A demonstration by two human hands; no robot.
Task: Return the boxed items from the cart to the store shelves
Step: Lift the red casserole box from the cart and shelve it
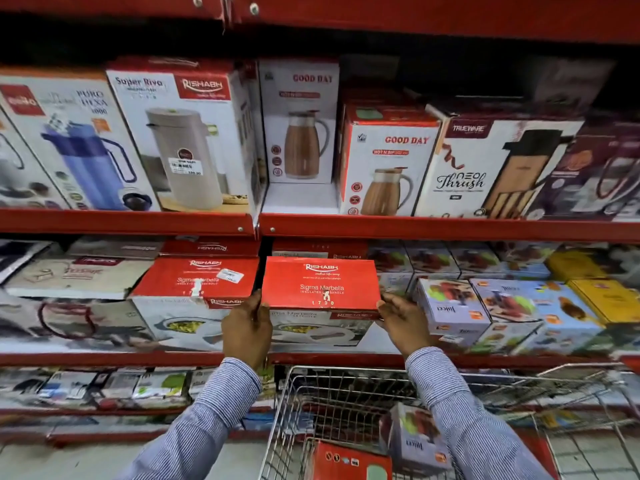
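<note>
A red-topped casserole box sits on the middle shelf, between a matching red box on its left and juicer boxes on its right. My left hand grips its left front corner. My right hand holds its right front corner. Below, the wire cart holds a juicer box and a red box.
Tall flask and jug boxes fill the upper shelf. Yellow boxes stand at the far right of the middle shelf. Packaged goods line the lower shelf left of the cart.
</note>
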